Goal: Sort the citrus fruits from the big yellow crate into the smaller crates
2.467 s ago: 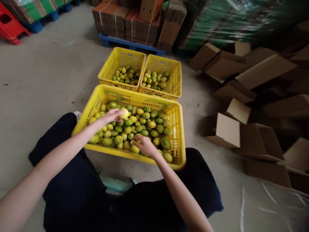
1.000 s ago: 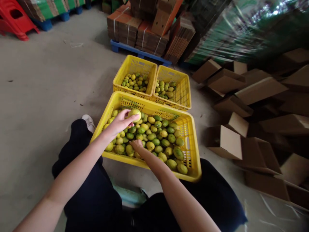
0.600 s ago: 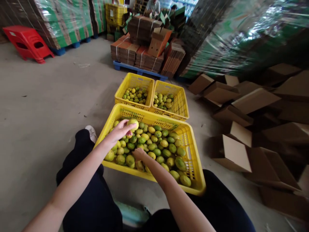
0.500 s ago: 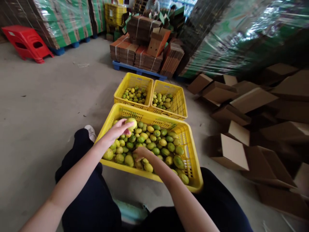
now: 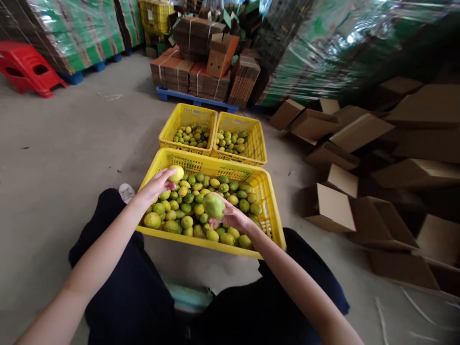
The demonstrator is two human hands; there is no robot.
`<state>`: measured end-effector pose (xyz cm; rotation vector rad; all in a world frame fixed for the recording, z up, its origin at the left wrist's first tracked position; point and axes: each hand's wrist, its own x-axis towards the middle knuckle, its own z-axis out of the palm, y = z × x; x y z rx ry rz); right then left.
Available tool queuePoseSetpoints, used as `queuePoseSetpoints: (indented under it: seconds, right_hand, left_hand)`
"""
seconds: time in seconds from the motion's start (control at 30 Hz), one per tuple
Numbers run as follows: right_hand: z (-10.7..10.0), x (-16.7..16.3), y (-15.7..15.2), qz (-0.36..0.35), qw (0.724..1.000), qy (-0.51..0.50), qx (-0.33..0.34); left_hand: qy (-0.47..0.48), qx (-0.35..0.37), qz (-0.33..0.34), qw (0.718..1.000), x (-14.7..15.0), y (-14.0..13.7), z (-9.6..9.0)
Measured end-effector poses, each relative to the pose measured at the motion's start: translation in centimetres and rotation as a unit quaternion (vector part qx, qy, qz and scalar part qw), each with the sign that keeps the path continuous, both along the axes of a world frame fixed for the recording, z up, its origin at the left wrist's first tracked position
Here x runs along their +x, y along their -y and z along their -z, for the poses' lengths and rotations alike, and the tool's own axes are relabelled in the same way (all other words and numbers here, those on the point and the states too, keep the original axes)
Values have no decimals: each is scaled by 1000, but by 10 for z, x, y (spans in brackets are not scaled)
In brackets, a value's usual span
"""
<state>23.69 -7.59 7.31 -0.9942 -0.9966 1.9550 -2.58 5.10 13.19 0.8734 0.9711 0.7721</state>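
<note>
Right in front of me stands a big yellow plastic crate (image 5: 215, 165) with many green and yellow lemons (image 5: 187, 222) in it. My left hand (image 5: 157, 186) is closed around a yellow lemon (image 5: 176, 173), raised over the crate's far left part. In my right hand (image 5: 233, 215) is a larger green lemon (image 5: 213, 205), held above the pile near the middle of the crate. Some of the fingers of my right hand are hidden behind the fruit.
Beyond the crate stand two smaller yellow crates, left (image 5: 187, 108) and right (image 5: 259, 139), with lemons. Open cardboard boxes (image 5: 336, 206) lie along the right. Bundled flat cartons (image 5: 208, 81) sit on a blue pallet (image 5: 196, 99). A red stool (image 5: 30, 69) is at far left.
My right hand has come up out of the pile with a green lemon. My left hand still holds its yellow lemon. The whole view has shifted, so the crates appear further left and higher.
</note>
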Motion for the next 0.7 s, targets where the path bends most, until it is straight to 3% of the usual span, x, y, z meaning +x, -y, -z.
queuePoseSetpoints:
  seconds: [0.1,0.37,0.57,0.7]
  right_hand:
    - [-18,-2,7,34,996,-81,21]
    - [-44,0,32,66,992,-96,57]
    - [-53,3,21,122,984,-48,119]
    - [-56,6,-3,222,962,31,155]
  left_hand:
    - [36,-21,59,997,11,2,4]
    - [135,-12,185,973,48,19,6]
    - [122,17,201,972,61,13,-16]
    - [88,152,152,973,67,9,-19]
